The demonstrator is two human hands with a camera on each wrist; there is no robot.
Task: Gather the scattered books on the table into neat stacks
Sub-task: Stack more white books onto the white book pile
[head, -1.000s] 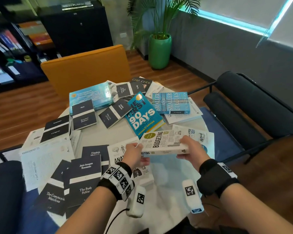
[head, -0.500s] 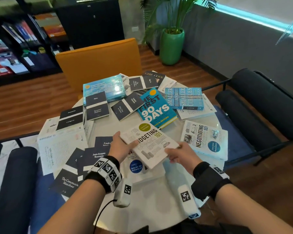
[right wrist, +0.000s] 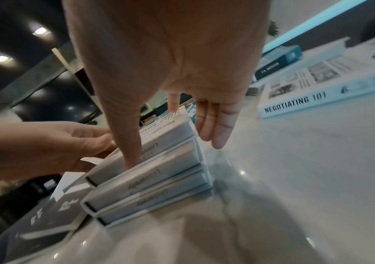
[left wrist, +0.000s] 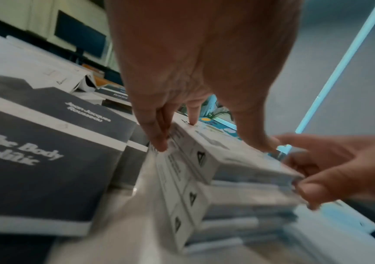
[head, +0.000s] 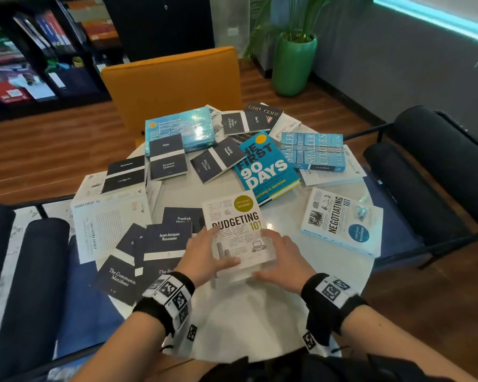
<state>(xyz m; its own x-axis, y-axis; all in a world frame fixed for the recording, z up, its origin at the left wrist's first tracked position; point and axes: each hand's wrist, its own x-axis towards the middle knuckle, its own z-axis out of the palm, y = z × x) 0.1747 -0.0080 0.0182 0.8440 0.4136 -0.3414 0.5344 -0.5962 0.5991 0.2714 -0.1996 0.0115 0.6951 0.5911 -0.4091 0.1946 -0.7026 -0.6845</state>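
Observation:
The white Budgeting 101 book (head: 236,224) lies on top of a stack of white books (right wrist: 159,178) near the front of the round white table (head: 246,321). My left hand (head: 204,252) touches its left edge with straight fingers, thumb lying on the cover. My right hand (head: 282,257) is against the right side, its thumb (right wrist: 132,160) pressing the near edge. Negotiating 101 (head: 340,221) lies to the right. The First 90 Days (head: 265,166) and Smaller and Smaller Circles (head: 312,151) lie behind. Dark paperbacks (head: 163,244) and Management 101 (head: 108,224) overlap on the left.
An orange chair (head: 174,84) stands at the far side of the table. Dark padded chairs sit on the right (head: 439,161) and the left (head: 25,271). A green plant pot (head: 293,64) and bookshelves (head: 39,51) are further back.
Both hands held Budgeting 101 above the table, then lowered it onto the white books. It now lies square on the stack, and the fingers have straightened along its edges.

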